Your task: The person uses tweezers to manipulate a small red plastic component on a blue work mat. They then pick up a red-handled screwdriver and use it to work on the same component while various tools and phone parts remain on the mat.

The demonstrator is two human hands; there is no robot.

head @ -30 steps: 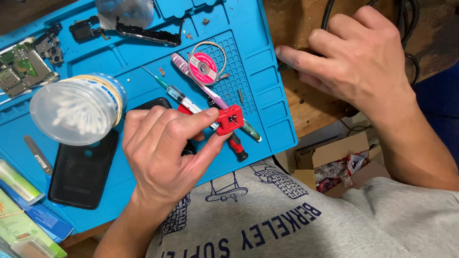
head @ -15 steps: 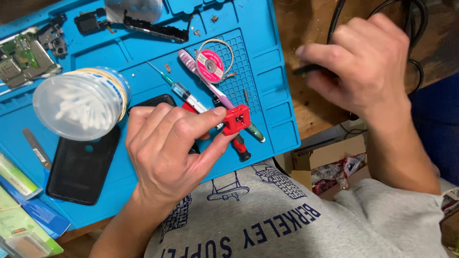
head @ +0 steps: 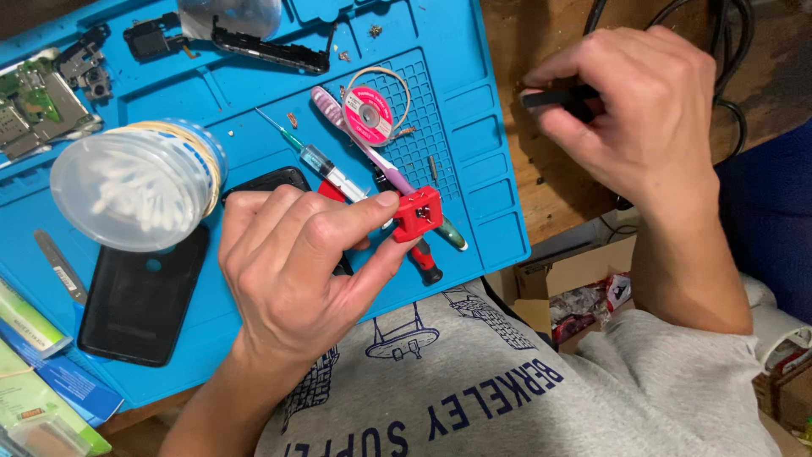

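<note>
My left hand (head: 296, 262) pinches a small red square block (head: 417, 213) between thumb and forefinger, over the near edge of the blue work mat (head: 474, 127). Just under the block lie a red-handled screwdriver (head: 425, 261), a syringe (head: 317, 159) and a purple toothbrush (head: 334, 114). My right hand (head: 643, 118) hovers over the wooden table to the right of the mat, fingers closed on a slim black tool (head: 550, 97) that sticks out to the left.
On the mat are a tub of cotton swabs (head: 135, 182), a black phone back (head: 139, 296), a pink spool (head: 368, 116), a circuit board (head: 34, 110) and a black frame part (head: 271, 51). Black cables (head: 727, 51) run at top right. An open cardboard box (head: 575, 288) sits below the table edge.
My right hand lay flat on the wooden table; it has since closed on the black tool and lifted it. My left hand keeps its hold on the red block.
</note>
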